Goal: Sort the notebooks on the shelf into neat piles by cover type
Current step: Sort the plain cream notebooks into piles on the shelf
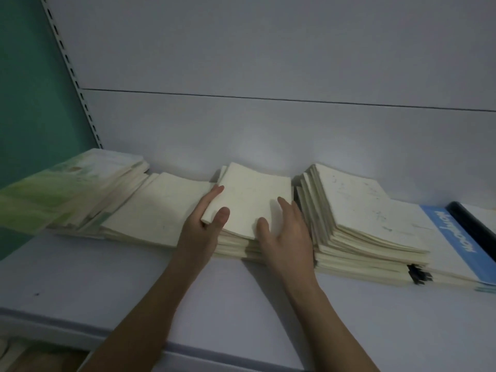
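Observation:
Cream-covered notebooks lie in piles along the back of a white shelf (161, 291). On the middle pile (236, 248) the top cream notebook (255, 194) sits slightly raised at its left edge. My left hand (204, 224) grips that edge, thumb on the cover and fingers underneath along the side. My right hand (287, 229) rests flat on the notebook's right front corner with straight fingers. A lower cream pile (158, 210) lies to the left and a taller, fanned cream pile (362, 218) to the right.
Green-patterned notebooks (61, 189) are stacked at the far left against the slotted upright (69, 65). At the far right lie a white notebook with a blue band (456, 237) and a black-edged one (472, 224). The shelf's front edge runs below my forearms.

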